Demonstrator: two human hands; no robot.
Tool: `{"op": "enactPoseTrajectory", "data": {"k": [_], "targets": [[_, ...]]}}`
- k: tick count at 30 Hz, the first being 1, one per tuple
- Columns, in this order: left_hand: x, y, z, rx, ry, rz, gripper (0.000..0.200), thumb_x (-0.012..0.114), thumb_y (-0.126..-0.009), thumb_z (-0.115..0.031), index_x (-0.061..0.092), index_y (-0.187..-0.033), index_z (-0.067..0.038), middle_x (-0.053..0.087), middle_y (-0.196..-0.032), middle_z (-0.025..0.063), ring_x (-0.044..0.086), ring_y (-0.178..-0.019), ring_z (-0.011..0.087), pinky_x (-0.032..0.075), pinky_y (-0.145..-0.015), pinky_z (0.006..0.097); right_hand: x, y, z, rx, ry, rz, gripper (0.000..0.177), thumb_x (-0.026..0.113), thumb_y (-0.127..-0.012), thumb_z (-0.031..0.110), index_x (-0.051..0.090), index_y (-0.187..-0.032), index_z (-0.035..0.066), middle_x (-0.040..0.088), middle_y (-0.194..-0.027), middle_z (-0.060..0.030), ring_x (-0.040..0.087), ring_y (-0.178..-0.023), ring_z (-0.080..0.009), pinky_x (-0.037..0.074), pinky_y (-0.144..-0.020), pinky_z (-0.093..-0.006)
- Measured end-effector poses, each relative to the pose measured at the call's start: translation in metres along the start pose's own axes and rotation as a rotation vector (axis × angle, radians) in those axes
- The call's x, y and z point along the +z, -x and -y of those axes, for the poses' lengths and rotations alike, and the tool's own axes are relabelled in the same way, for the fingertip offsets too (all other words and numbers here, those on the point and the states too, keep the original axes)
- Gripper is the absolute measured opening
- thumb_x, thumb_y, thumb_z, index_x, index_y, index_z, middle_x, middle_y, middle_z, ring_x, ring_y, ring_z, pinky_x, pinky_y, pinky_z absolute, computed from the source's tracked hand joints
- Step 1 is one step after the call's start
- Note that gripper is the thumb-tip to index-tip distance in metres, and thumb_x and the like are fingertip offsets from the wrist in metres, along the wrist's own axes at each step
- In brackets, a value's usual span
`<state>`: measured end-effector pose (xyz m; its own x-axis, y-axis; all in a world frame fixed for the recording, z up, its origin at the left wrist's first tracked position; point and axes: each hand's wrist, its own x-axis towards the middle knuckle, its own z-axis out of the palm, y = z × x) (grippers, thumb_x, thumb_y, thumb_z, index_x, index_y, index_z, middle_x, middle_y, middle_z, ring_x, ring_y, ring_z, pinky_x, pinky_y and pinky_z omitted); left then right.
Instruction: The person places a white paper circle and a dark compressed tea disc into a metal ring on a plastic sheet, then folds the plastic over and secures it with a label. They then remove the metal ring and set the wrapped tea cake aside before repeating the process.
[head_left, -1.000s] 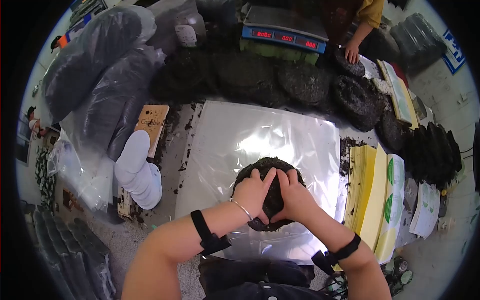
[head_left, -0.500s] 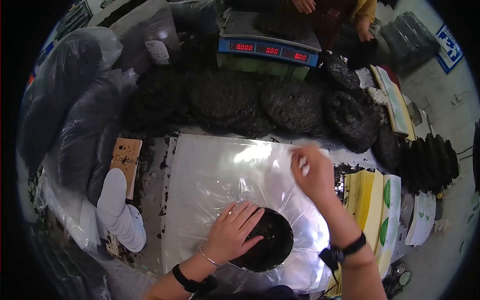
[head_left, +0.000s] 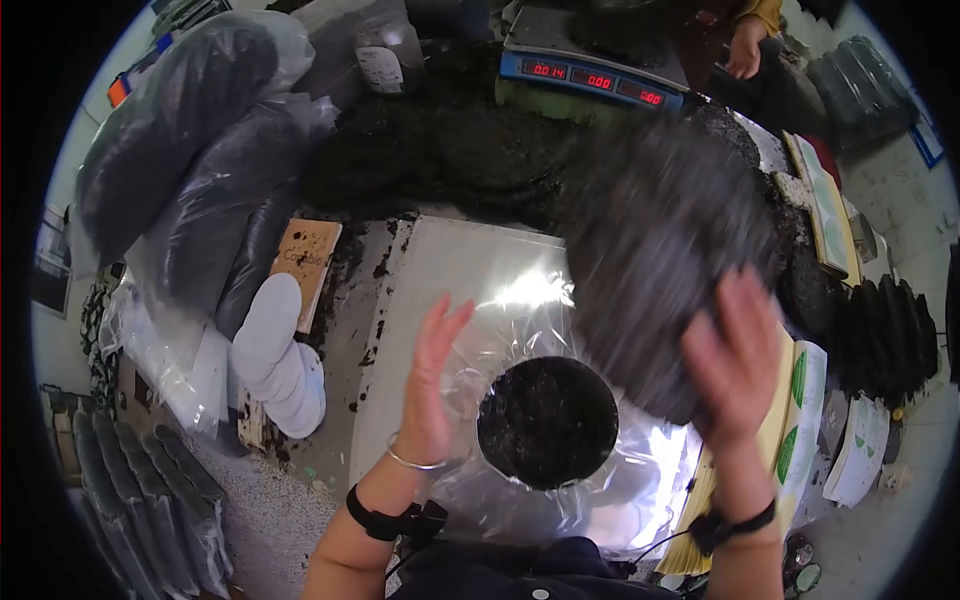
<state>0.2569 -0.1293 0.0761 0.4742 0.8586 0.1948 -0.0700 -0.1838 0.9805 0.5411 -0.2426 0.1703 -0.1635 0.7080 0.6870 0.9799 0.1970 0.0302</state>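
Observation:
A round container filled with dark material [head_left: 547, 424] sits on the clear plastic sheets [head_left: 430, 300]. To its left my left hand [head_left: 435, 390] is raised, fingers extended, holding nothing. On the right a large dark round cake [head_left: 665, 250], smeared by motion, is tilted up above the plastic. My right hand [head_left: 738, 360] is at the cake's lower right edge, its fingers blurred; whether they grip it cannot be made out.
A blue scale [head_left: 590, 78] reading 0.014 stands at the back, with a co-worker's hand [head_left: 746, 48] to its right. White discs [head_left: 268, 320] and filled plastic bags [head_left: 175, 120] lie left. Yellow-edged paper [head_left: 775, 430] lies right.
My left hand has lifted off the round container. The large dark cake has come up over the plastic beside my right hand. The camera view has shifted, and the scale reading has changed from 0.000.

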Motion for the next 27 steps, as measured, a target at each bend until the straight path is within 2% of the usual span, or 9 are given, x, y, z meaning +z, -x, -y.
{"op": "enactPoseTrajectory", "data": {"k": [2, 5, 8, 9, 14, 17, 20, 21, 27], "targets": [[-0.019, 0.017, -0.023, 0.002, -0.035, -0.064, 0.084, 0.015, -0.107, -0.065, 0.036, -0.156, 0.0, 0.051, -0.152, 0.0231, 0.042, -0.147, 0.0314, 0.025, -0.124, 0.0439, -0.017, 0.051, 0.092, 0.097, -0.157, 0.185, 0.049, 0.069, -0.084, 0.01, 0.075, -0.127, 0.032, 0.061, -0.147, -0.0102, 0.05, -0.142, -0.0349, 0.039, -0.116, -0.0516], [-0.036, 0.046, -0.029, 0.079, -0.275, 0.026, 0.075, 0.017, -0.11, -0.058, 0.049, -0.15, -0.003, 0.053, -0.151, 0.0183, 0.043, -0.146, 0.0334, 0.022, -0.124, 0.0484, 0.023, 0.122, 0.151, 0.313, -0.32, 0.67, 0.078, 0.074, -0.075, 0.011, 0.056, -0.149, 0.031, 0.045, -0.161, -0.0103, 0.04, -0.149, -0.0337, 0.029, -0.122, -0.0516], [-0.033, 0.057, -0.044, 0.179, -0.6, 0.247, 0.07, 0.023, -0.109, -0.056, 0.048, -0.152, -0.006, 0.052, -0.151, 0.0181, 0.044, -0.145, 0.0374, 0.019, -0.124, 0.0538, 0.007, 0.114, 0.145, 0.247, -0.301, 0.64, 0.079, 0.075, -0.076, 0.011, 0.055, -0.15, 0.031, 0.044, -0.161, -0.0105, 0.04, -0.149, -0.0341, 0.029, -0.122, -0.0523], [-0.028, 0.057, -0.045, 0.215, -0.62, 0.304, 0.062, 0.036, -0.108, -0.051, 0.048, -0.153, -0.011, 0.047, -0.156, 0.0178, 0.04, -0.146, 0.0406, 0.016, -0.124, 0.0606, 0.002, 0.112, 0.146, 0.224, -0.268, 0.666, 0.078, 0.076, -0.077, 0.014, 0.054, -0.15, 0.031, 0.044, -0.16, -0.0109, 0.04, -0.149, -0.0343, 0.028, -0.123, -0.0529], [0.035, 0.053, -0.023, 0.401, -1.045, 0.546, 0.065, 0.057, -0.1, -0.048, 0.043, -0.158, -0.022, 0.032, -0.167, 0.0143, 0.023, -0.155, 0.0414, 0.012, -0.121, 0.07, 0.008, 0.124, 0.147, 0.217, -0.275, 0.703, 0.072, 0.079, -0.078, 0.026, 0.057, -0.147, 0.024, 0.044, -0.16, -0.0126, 0.037, -0.151, -0.0346, 0.025, -0.125, -0.0523], [0.058, 0.048, 0.02, 0.498, -1.124, 0.631, 0.066, 0.053, -0.1, -0.055, 0.04, -0.16, -0.034, 0.029, -0.169, 0.0126, 0.02, -0.157, 0.0407, 0.007, -0.12, 0.0731, 0.02, 0.128, 0.149, 0.24, -0.328, 0.669, 0.054, 0.079, -0.083, 0.036, 0.067, -0.128, 0.008, 0.054, -0.149, -0.0167, 0.041, -0.148, -0.0355, 0.026, -0.124, -0.0536], [0.064, 0.044, 0.037, 0.509, -1.151, 0.626, 0.066, 0.051, -0.099, -0.057, 0.04, -0.16, -0.034, 0.028, -0.17, 0.0124, 0.019, -0.157, 0.0413, 0.005, -0.12, 0.0739, 0.026, 0.133, 0.131, 0.234, -0.57, 0.647, 0.05, 0.078, -0.085, 0.036, 0.068, -0.125, 0.009, 0.063, -0.136, -0.0162, 0.05, -0.14, -0.035, 0.031, -0.121, -0.054], [0.062, 0.045, 0.039, 0.504, -1.166, 0.621, 0.065, 0.049, -0.1, -0.058, 0.04, -0.16, -0.034, 0.027, -0.17, 0.012, 0.018, -0.157, 0.0413, 0.005, -0.12, 0.0742, 0.023, 0.138, 0.125, 0.29, -0.676, 0.488, 0.044, 0.077, -0.087, 0.036, 0.068, -0.121, 0.008, 0.066, -0.127, -0.0146, 0.057, -0.13, -0.0341, 0.036, -0.118, -0.0533], [0.067, 0.046, 0.059, 0.298, -1.294, 0.847, 0.074, 0.044, -0.097, -0.064, 0.036, -0.162, -0.03, 0.016, -0.174, 0.0117, 0.001, -0.161, 0.0376, -0.009, -0.119, 0.0731, 0.043, 0.136, 0.133, 0.367, -0.24, 0.493, 0.024, 0.069, -0.087, 0.022, 0.063, -0.102, 0.004, 0.062, -0.108, -0.014, 0.058, -0.117, -0.0322, 0.039, -0.115, -0.0472]]}}
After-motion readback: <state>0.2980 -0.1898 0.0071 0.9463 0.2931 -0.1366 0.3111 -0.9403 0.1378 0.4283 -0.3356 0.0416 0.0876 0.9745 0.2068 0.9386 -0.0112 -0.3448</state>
